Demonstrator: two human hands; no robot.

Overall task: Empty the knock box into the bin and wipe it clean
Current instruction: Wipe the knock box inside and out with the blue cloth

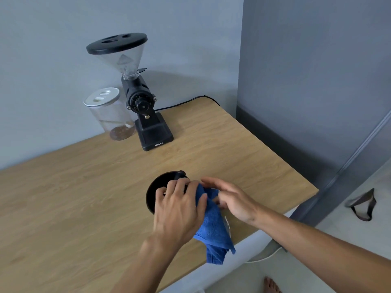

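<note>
The black round knock box [155,188] is tipped on its side on the wooden table [84,197], its opening facing left. My left hand [179,206] lies over its top, fingers curled on the rim and the bar. A blue cloth [213,225] is bunched between both hands against the box's right side and hangs down to the table's front edge. My right hand [230,199] holds the cloth's upper part with thumb and fingers, its fingers reaching along the far side of the box. Most of the box is hidden by my hands.
A black coffee grinder [146,106] with a clear hopper stands at the back, its cable trailing right. A clear jar [112,115] with a white lid sits beside it. The table's right corner [315,189] is near. A dark bag-like thing [362,206] lies on the floor at right.
</note>
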